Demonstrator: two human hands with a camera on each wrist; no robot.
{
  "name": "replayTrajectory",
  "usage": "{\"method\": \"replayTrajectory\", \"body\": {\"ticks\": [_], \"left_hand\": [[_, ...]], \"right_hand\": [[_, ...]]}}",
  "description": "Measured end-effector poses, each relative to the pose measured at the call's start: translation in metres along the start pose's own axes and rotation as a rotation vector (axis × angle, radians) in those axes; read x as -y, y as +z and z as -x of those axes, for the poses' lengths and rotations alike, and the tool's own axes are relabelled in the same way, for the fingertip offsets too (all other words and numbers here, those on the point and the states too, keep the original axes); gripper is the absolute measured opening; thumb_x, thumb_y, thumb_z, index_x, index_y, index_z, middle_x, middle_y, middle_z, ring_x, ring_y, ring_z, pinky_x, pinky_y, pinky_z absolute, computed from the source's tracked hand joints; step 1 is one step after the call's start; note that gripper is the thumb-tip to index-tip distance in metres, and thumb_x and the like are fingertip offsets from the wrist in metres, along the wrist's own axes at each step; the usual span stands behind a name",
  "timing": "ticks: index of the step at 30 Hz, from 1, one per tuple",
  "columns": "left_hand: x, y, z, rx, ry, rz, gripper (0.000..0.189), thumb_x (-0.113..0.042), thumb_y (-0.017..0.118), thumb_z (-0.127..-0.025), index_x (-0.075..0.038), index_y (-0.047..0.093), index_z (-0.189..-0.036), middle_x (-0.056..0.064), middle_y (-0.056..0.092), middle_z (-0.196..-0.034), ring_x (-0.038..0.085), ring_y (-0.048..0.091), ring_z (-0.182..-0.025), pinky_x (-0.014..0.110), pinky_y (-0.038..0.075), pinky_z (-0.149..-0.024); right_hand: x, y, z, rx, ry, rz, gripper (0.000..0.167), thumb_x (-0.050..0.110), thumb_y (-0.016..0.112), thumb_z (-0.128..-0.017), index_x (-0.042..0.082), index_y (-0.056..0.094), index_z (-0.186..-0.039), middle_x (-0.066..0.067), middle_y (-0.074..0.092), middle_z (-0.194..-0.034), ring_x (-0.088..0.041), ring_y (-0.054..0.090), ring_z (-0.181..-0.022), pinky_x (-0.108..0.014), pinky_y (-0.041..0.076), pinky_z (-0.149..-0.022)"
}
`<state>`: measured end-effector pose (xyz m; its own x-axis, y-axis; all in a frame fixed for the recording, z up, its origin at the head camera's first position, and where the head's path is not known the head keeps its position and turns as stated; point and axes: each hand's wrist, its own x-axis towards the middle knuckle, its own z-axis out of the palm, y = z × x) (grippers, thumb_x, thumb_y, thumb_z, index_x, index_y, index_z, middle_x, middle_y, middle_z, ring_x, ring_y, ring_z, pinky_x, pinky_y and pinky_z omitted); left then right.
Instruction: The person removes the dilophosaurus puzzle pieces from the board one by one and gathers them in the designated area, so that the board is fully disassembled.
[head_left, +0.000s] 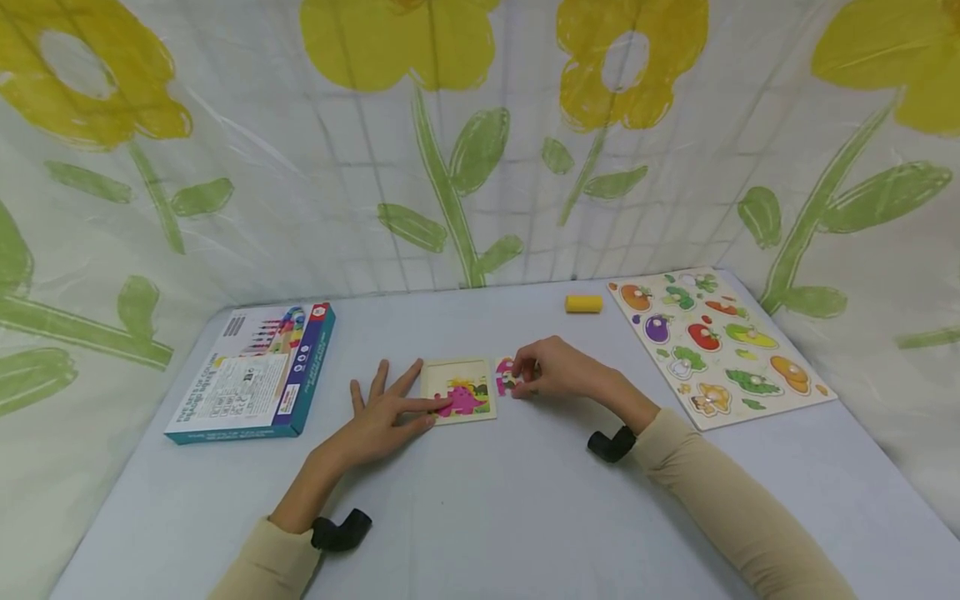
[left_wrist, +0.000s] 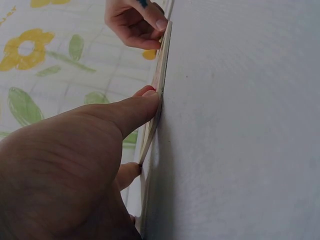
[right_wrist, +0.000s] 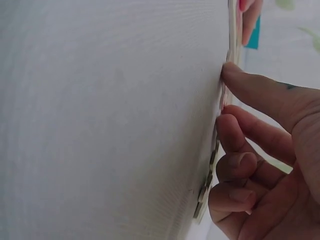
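Observation:
A small square wooden puzzle frame (head_left: pixel 442 372) lies mid-table, its lower part filled with pieces showing a pink dinosaur (head_left: pixel 467 398). My left hand (head_left: pixel 382 423) rests with spread fingers along its left side, the index finger reaching over the rim onto the pink picture. In the left wrist view the thumb (left_wrist: pixel 142 105) lies against the frame's edge. Just right of the frame, my right hand (head_left: pixel 558 367) pinches a pink and white puzzle piece (head_left: pixel 505 377) between thumb and curled fingers. Under that hand, the thin edges of several pieces (right_wrist: pixel 202 192) show low at the table.
At the left lies a blue and white box (head_left: pixel 243 375). A yellow cylinder (head_left: pixel 583 304) sits toward the back, beside a vegetable peg board (head_left: pixel 723 346) at the right. A flowered curtain (head_left: pixel 517 192) hangs behind the table.

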<state>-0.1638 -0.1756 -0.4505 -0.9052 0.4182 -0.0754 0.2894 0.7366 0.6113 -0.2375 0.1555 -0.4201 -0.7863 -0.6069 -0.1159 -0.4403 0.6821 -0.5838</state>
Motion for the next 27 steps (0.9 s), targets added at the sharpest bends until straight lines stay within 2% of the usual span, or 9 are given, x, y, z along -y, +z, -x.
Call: {"method": "replayTrajectory", "body": {"ticks": [5,10,13,20,27], "left_hand": [[-0.001,-0.001,0.001,-0.003,-0.001,0.009,0.033,-0.036,0.069,-0.103,-0.034,0.074,-0.136,0.012,0.017,-0.180,0.057,-0.015,-0.162,0.084,-0.024,-0.113],[-0.003,-0.001,0.001,0.001,0.000,0.008,0.034,-0.036,0.069,-0.103,-0.034,0.073,-0.136,0.012,0.017,-0.180,0.057,-0.014,-0.162,0.084,-0.024,-0.113],[-0.002,-0.001,0.000,0.002,0.000,0.007,0.034,-0.037,0.069,-0.103,-0.034,0.073,-0.136,0.012,0.017,-0.180,0.057,-0.014,-0.162,0.084,-0.024,-0.113],[-0.002,-0.001,-0.001,0.003,0.005,0.002,0.034,-0.039,0.068,-0.103,-0.035,0.073,-0.136,0.013,0.017,-0.180,0.058,-0.014,-0.162,0.084,-0.023,-0.113],[-0.002,-0.001,0.000,0.001,0.000,0.000,0.034,-0.038,0.068,-0.103,-0.035,0.073,-0.136,0.013,0.017,-0.180,0.058,-0.014,-0.162,0.084,-0.024,-0.113]], "right_hand": [[-0.003,-0.005,0.000,-0.003,0.002,0.007,0.018,0.031,0.083,-0.093,0.018,0.076,-0.102,0.004,0.068,-0.083,-0.012,0.058,-0.075,-0.026,0.050,-0.069],[-0.017,-0.014,0.007,-0.068,0.030,0.012,0.009,0.028,0.076,-0.100,0.019,0.077,-0.103,0.004,0.070,-0.085,-0.014,0.059,-0.078,-0.030,0.051,-0.073],[-0.028,-0.022,0.014,-0.098,0.040,0.017,0.010,0.024,0.076,-0.099,0.016,0.078,-0.104,0.002,0.070,-0.087,-0.014,0.059,-0.078,-0.030,0.051,-0.073],[-0.047,-0.032,0.026,-0.079,0.104,0.002,0.031,0.026,0.085,-0.091,0.011,0.074,-0.116,-0.001,0.068,-0.089,-0.014,0.057,-0.075,-0.027,0.049,-0.070],[-0.052,-0.030,0.028,-0.069,0.107,0.010,0.043,0.031,0.085,-0.092,0.011,0.070,-0.126,-0.002,0.067,-0.092,-0.014,0.057,-0.077,-0.027,0.048,-0.071]]}}
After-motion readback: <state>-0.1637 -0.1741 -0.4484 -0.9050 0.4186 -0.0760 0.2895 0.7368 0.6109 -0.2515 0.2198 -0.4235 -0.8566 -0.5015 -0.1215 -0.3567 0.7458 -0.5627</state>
